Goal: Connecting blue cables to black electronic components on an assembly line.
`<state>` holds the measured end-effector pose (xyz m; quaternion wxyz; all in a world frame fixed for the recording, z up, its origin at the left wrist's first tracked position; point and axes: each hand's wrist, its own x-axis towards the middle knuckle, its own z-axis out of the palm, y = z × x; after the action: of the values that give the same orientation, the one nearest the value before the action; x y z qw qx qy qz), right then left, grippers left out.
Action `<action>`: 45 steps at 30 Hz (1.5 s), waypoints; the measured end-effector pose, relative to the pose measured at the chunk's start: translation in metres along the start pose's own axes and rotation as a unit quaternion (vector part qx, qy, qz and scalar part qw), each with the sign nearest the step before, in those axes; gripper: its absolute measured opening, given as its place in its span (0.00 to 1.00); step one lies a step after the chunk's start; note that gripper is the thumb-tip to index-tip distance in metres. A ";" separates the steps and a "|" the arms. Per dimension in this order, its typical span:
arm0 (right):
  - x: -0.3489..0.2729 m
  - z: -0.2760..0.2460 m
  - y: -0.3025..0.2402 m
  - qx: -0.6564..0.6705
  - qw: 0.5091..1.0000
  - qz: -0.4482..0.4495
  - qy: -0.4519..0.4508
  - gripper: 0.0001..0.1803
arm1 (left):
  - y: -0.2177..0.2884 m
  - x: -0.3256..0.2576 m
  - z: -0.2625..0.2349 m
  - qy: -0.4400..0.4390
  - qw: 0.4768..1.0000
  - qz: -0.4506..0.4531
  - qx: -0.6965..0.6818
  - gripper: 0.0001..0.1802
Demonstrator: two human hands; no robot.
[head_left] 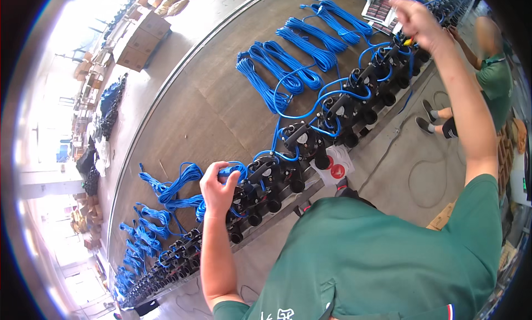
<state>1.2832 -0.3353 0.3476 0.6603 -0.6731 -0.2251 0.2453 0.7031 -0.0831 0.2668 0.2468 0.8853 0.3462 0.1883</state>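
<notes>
A long row of black devices [302, 140] with round ports lines the front edge of a brown workbench [205, 98]. Each one is wired with blue cable [310, 106]. My left hand [218, 188] is closed around a blue cable end [231, 171] at one black device [260, 181] near the middle of the row. My right hand [417, 19] reaches far along the row to the upper right, fingers pinched together above another device [400, 56]. A small yellow and red item [409, 41] shows just under that hand; what it is I cannot tell.
Coiled blue cable bundles [277, 70] lie across the bench behind the row. A tray of small dark parts [379, 8] sits at the far end. Another person in a green shirt [495, 76] sits at the right. Cardboard boxes [141, 40] stand beyond the bench.
</notes>
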 end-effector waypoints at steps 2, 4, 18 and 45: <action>-0.021 0.048 0.025 -0.118 0.988 0.001 -0.103 0.12 | -0.026 0.009 -0.015 0.003 0.999 0.031 0.032 0.19; -0.040 0.081 0.036 -0.208 0.960 0.035 -0.186 0.14 | -0.052 0.033 -0.045 0.006 1.000 -0.010 0.026 0.22; -0.094 0.204 0.110 -0.438 0.878 -0.167 -0.099 0.15 | -0.257 0.245 -0.075 0.101 0.948 -0.189 0.236 0.22; -0.091 0.207 0.112 -0.435 0.885 -0.136 -0.091 0.15 | -0.207 0.262 0.097 0.175 0.869 -0.212 -0.410 0.07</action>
<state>1.0804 -0.2342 0.2370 0.3042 -0.8304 -0.4578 0.0912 0.8249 0.2044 0.1139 0.5570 0.5619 0.4551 0.4086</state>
